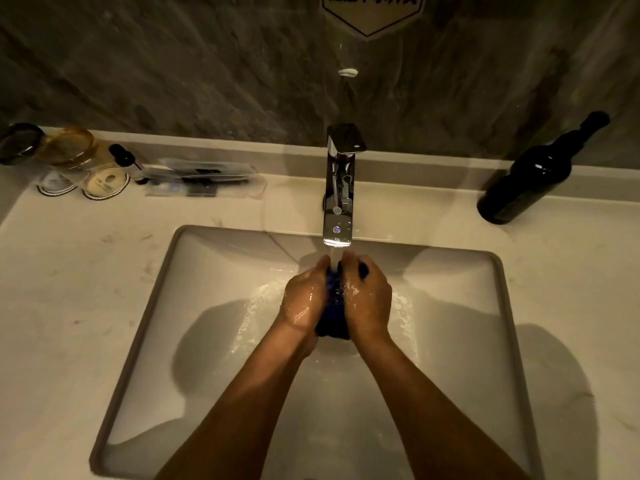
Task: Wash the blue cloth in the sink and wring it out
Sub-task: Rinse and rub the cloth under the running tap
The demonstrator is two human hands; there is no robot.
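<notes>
The blue cloth is bunched up between both hands over the white rectangular sink. My left hand presses it from the left and my right hand from the right, both wet. Water runs from the chrome faucet straight onto the cloth and the fingertips. Most of the cloth is hidden by the hands; only a dark blue strip shows between them and below the palms.
A dark glass bottle stands on the counter at the back right. At the back left are glass jars, a small dropper bottle and a clear tray of toiletries. A dark stone wall rises behind.
</notes>
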